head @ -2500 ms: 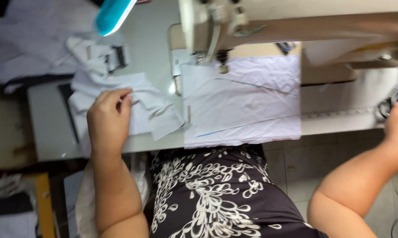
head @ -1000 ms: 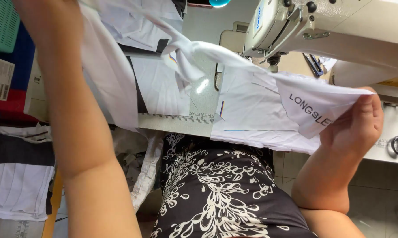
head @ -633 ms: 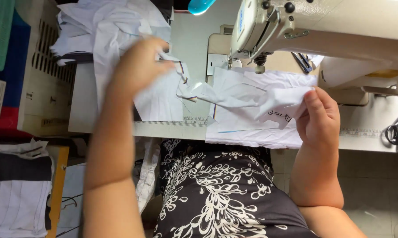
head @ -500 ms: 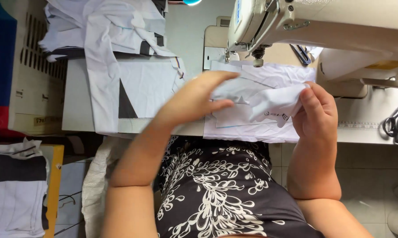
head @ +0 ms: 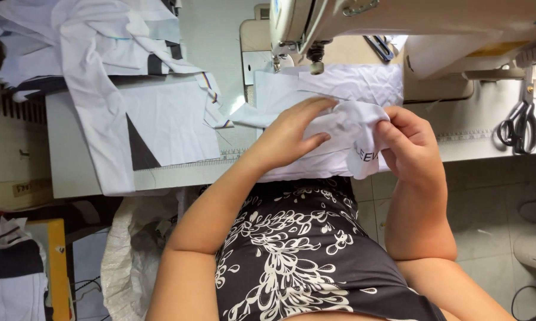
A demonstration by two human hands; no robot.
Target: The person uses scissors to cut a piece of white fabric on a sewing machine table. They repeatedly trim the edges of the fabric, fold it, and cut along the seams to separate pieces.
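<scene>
A small white fabric piece with dark lettering is bunched between both hands at the front of the sewing table. My left hand rests flat on it, fingers pointing right. My right hand pinches its right edge between thumb and fingers. It lies over a larger white cloth spread under the needle of the cream sewing machine.
A heap of white and dark cut pieces covers the table's left side. Black scissors lie at the right, near the table's edge. A white sack and folded fabric sit on the floor at the left.
My left hand lifted a white piece from the left pile, swung across and came down on the cloth in front of the machine. My right hand came in from the right and took its edge.
</scene>
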